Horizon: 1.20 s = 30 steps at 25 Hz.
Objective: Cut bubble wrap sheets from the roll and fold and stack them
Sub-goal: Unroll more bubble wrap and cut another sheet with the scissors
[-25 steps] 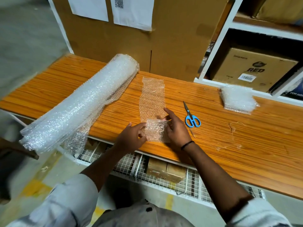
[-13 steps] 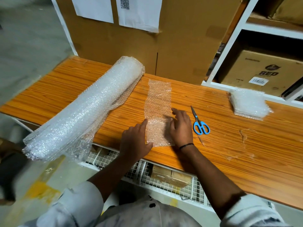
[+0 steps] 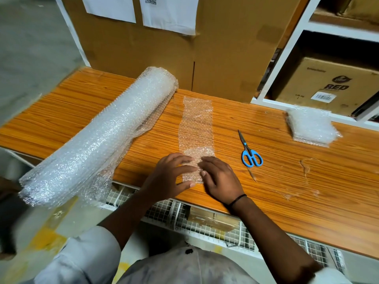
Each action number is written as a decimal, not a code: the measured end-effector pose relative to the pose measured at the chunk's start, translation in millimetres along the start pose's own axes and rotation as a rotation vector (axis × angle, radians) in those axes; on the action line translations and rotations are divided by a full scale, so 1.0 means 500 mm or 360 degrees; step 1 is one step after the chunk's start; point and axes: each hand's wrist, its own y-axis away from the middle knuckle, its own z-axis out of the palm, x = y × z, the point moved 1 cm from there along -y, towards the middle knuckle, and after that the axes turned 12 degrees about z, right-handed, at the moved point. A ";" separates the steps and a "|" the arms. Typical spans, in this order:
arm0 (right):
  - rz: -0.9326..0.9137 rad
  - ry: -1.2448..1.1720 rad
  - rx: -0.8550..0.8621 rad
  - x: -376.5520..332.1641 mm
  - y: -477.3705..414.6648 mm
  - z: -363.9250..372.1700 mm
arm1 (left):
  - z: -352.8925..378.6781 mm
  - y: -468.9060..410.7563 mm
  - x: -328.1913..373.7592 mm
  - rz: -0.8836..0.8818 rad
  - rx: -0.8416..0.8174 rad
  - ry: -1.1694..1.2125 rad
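Observation:
A narrow cut strip of bubble wrap (image 3: 196, 124) lies flat on the wooden table (image 3: 297, 181), its near end folded over onto itself. My left hand (image 3: 171, 177) and my right hand (image 3: 220, 179) press flat on that folded end, fingers spread and nearly touching over it. The big bubble wrap roll (image 3: 106, 136) lies diagonally to the left, its near end hanging past the table's front edge. Blue-handled scissors (image 3: 249, 152) rest to the right of the strip. A stack of folded bubble wrap sheets (image 3: 310, 126) sits at the far right.
A large cardboard panel (image 3: 184, 54) with taped papers stands behind the table. White shelving (image 3: 291, 48) at the right holds a printed cardboard box (image 3: 328, 87). A wire mesh shelf (image 3: 205, 218) runs under the table's front edge.
Both hands went from pinching the strip's near end to lying flat on the fold, and have slid inward over it.

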 end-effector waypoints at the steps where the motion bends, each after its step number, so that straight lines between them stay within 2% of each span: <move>1: 0.0008 -0.0008 -0.0033 0.003 0.002 -0.005 | -0.003 -0.001 -0.008 0.0070 -0.0028 0.0036; 6: 0.0064 -0.0002 -0.0221 0.015 0.014 -0.035 | -0.003 -0.005 -0.030 0.0161 -0.0123 0.0134; 12: 0.0058 -0.0032 -0.0453 0.032 -0.008 -0.059 | -0.035 -0.034 -0.032 -0.0002 0.0089 0.0473; 16: 0.0325 -0.0146 -0.0316 0.033 -0.037 -0.050 | -0.064 -0.060 -0.042 -0.0098 0.0203 0.0761; 20: 0.0363 -0.0323 -0.0212 0.013 -0.084 -0.045 | -0.089 -0.104 -0.064 -0.0229 0.0220 0.0927; 24: 0.0566 -0.0586 0.0050 -0.003 -0.115 -0.034 | -0.095 -0.140 -0.097 -0.0401 0.0326 0.1017; 26: 0.0693 -0.0667 0.0160 -0.005 -0.135 -0.024 | -0.088 -0.153 -0.120 -0.0495 0.0335 0.0943; 30: 0.0870 -0.0529 0.0354 -0.015 -0.186 -0.023 | -0.052 -0.167 -0.151 -0.0523 0.0125 0.0686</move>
